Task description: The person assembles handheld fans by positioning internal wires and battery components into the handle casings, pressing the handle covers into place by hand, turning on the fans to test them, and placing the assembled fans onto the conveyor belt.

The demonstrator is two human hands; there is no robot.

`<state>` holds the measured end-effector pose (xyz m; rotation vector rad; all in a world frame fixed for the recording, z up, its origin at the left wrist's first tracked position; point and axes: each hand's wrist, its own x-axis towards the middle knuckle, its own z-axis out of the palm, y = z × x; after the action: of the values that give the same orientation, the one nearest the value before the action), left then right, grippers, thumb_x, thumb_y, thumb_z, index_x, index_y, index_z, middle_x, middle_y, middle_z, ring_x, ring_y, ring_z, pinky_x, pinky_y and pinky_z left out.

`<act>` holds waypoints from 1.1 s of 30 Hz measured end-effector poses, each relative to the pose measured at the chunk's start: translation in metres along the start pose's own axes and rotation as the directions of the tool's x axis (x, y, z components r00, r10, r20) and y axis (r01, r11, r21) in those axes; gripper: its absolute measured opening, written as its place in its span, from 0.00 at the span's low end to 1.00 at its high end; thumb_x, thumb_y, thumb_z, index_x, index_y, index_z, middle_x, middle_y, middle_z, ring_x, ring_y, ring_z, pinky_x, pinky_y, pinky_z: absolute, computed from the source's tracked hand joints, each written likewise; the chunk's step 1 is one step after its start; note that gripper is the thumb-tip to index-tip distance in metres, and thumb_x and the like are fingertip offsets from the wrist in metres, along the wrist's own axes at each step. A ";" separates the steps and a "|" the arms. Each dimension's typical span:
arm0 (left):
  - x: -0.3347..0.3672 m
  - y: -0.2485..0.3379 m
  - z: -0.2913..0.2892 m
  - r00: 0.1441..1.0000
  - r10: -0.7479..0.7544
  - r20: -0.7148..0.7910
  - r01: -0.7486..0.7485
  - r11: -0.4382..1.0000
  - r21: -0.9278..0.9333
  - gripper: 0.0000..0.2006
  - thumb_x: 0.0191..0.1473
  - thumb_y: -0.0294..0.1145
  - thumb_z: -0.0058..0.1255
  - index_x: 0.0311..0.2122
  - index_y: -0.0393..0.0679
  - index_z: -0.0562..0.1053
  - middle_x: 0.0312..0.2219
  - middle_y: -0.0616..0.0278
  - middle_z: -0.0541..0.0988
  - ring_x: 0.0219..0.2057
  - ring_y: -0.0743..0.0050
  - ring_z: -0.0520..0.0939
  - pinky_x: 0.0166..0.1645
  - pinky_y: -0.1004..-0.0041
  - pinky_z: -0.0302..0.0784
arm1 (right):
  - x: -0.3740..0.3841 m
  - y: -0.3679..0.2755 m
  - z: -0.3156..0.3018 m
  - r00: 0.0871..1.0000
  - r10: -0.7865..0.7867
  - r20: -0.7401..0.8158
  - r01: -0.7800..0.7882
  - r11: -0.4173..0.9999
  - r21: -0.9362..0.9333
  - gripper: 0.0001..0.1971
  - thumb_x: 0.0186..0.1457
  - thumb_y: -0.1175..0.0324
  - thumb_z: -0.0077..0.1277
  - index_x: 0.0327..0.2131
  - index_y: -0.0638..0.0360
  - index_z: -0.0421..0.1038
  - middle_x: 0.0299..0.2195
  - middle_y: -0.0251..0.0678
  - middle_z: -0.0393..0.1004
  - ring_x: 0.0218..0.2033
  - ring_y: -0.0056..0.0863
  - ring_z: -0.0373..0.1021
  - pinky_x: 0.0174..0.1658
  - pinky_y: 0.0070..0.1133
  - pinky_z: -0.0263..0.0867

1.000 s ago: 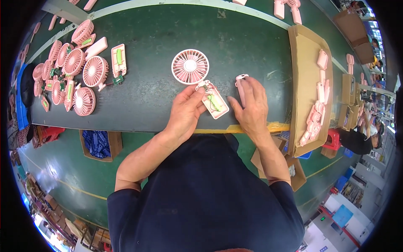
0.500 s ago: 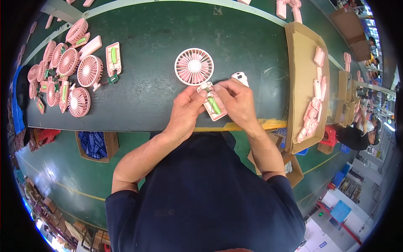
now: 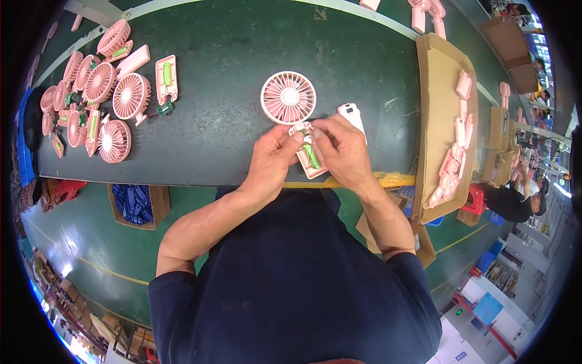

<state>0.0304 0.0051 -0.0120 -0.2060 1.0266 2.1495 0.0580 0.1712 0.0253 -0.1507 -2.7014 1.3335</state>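
Observation:
My left hand [image 3: 271, 156] and my right hand [image 3: 343, 148] meet over an opened pink fan handle half [image 3: 316, 172]. Inside it lie a green battery [image 3: 312, 158] and thin wires. Both hands are closed, thumbs and fingertips pinching at the handle's upper end; the small parts between them are mostly covered. Just beyond the fingertips rests a round pink fan head [image 3: 288, 97] with a spoked grille, close against the handle's top. A white cover piece [image 3: 353, 117] with a small dark window lies by my right hand, partly hidden behind it.
At the left, several pink fan heads [image 3: 114, 141] lie heaped with handle halves, batteries and green circuit boards. A nearby handle half [image 3: 166, 79] holds another battery. On the right stands a cardboard tray [image 3: 429, 121] with pink shells [image 3: 450, 170]. Yellow tape [image 3: 394, 180] marks the table's front edge.
The view has shifted slightly. The fan head and handle sit a little farther right, and more of the white cover shows beside my right hand. Both hands keep their pinch.

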 end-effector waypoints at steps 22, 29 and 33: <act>0.006 0.008 0.013 0.999 -0.010 -0.042 0.003 0.985 -0.170 0.15 0.70 0.33 0.45 0.55 0.35 0.70 0.49 0.59 0.77 0.52 0.72 0.79 0.63 0.64 0.73 | -0.016 0.031 -0.025 0.973 -0.151 -0.173 0.010 0.780 -0.626 0.24 0.50 0.67 0.66 0.49 0.66 0.75 0.48 0.46 0.77 0.50 0.44 0.73 0.52 0.35 0.69; 0.005 0.008 0.015 0.999 -0.037 0.022 0.042 0.958 -0.283 0.23 0.73 0.46 0.36 0.59 0.36 0.66 0.57 0.51 0.73 0.61 0.61 0.73 0.67 0.58 0.66 | -0.016 0.026 -0.030 0.918 -0.265 -0.295 0.105 0.880 -0.463 0.20 0.47 0.74 0.67 0.46 0.67 0.76 0.43 0.48 0.78 0.39 0.45 0.78 0.42 0.33 0.76; 0.006 0.009 0.015 0.998 -0.039 0.047 0.050 0.963 -0.267 0.27 0.73 0.51 0.32 0.59 0.36 0.66 0.57 0.52 0.73 0.60 0.63 0.73 0.66 0.58 0.67 | -0.026 -0.019 -0.025 0.921 -0.335 -0.197 0.229 0.877 -0.422 0.22 0.44 0.74 0.68 0.45 0.67 0.76 0.43 0.47 0.78 0.40 0.43 0.78 0.41 0.31 0.77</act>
<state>0.0224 0.0151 0.0009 -0.3081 0.6984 2.2375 0.0866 0.1761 0.0536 0.0336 -2.5942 0.6293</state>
